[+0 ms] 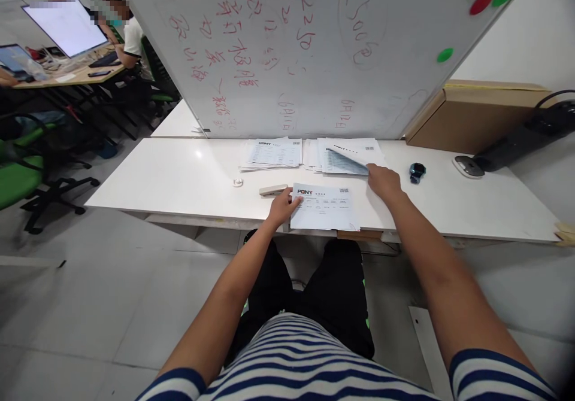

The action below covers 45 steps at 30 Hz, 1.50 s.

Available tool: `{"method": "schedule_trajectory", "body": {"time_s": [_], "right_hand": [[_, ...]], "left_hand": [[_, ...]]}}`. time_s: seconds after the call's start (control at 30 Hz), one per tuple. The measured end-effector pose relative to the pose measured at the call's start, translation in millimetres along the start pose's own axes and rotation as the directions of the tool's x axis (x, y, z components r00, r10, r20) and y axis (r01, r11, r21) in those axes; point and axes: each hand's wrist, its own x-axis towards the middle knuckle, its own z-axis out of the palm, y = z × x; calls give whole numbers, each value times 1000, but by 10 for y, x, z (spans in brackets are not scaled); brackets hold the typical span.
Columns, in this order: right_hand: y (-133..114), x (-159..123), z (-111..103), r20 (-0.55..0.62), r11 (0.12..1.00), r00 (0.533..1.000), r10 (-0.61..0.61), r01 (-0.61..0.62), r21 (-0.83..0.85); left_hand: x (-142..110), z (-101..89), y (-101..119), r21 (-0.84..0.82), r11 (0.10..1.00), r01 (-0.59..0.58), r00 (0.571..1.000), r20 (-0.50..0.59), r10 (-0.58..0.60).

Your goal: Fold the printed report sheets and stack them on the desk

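Note:
A printed sheet with a PONY logo lies at the desk's front edge. At its left side my left hand is closed, thumb on top of the paper. Just behind that hand rests a beige stapler. My right hand pinches the right corner of another paper sheet, which is partly raised and bent over the right paper stack. To the left of that stack is a second paper stack with the same logo.
Behind the papers stands a whiteboard with red writing. On the white desk are a small white round object and a dark watch. A cardboard box and a black device stand at right. People sit at another desk, far left.

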Motion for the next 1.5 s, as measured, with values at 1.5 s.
{"method": "schedule_trajectory", "body": {"time_s": [1.5], "right_hand": [[-1065,-1872,807,149,14,739,657,-209,978]], "left_hand": [[-331,-80,194,90,993,-79,967,-235,98]]}}
